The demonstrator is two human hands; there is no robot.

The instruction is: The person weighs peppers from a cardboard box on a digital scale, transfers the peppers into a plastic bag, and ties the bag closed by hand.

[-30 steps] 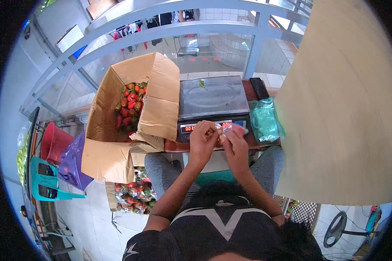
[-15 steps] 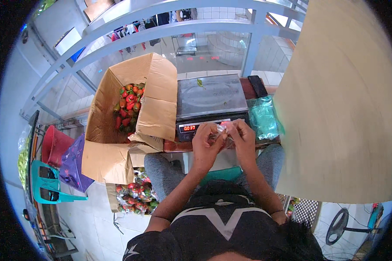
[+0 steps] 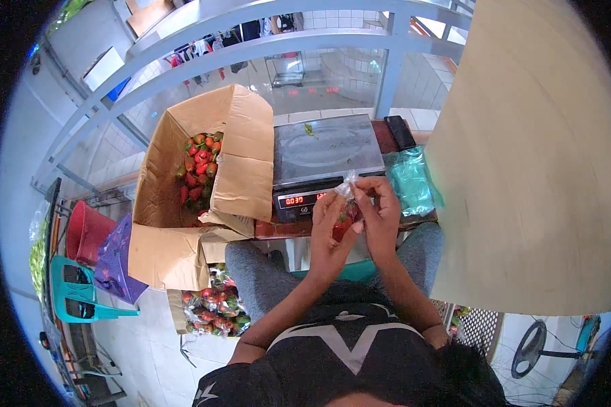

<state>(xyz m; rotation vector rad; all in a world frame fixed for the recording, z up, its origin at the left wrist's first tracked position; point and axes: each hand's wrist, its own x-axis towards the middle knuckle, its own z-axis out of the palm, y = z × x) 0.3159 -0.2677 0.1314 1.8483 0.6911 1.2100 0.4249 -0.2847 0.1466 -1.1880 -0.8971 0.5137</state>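
Observation:
Just in front of the digital scale [image 3: 327,150], a small clear plastic bag of red peppers [image 3: 344,226] is held in both hands. The fingers of my left hand [image 3: 327,234] are closed around the bag's left side. My right hand [image 3: 383,216] pinches the gathered, twisted neck of the bag, its fingertips meeting those of the left. Only a bit of green leaf [image 3: 309,129] and small specks lie on the scale's metal plate. Left of the scale, an open cardboard box [image 3: 246,178] holds loose red and green peppers [image 3: 200,165].
Beside the scale are green plastic bags [image 3: 411,180] and a dark phone [image 3: 400,133]. Several filled bags of peppers [image 3: 214,308] sit low, left of my legs. A pale metal railing [image 3: 251,54] runs behind; a large beige panel [image 3: 529,163] stands at the right.
Both hands have shifted slightly, and the bag has turned so its peppers now show between them. Its neck now stands up, twisted, above the fingers.

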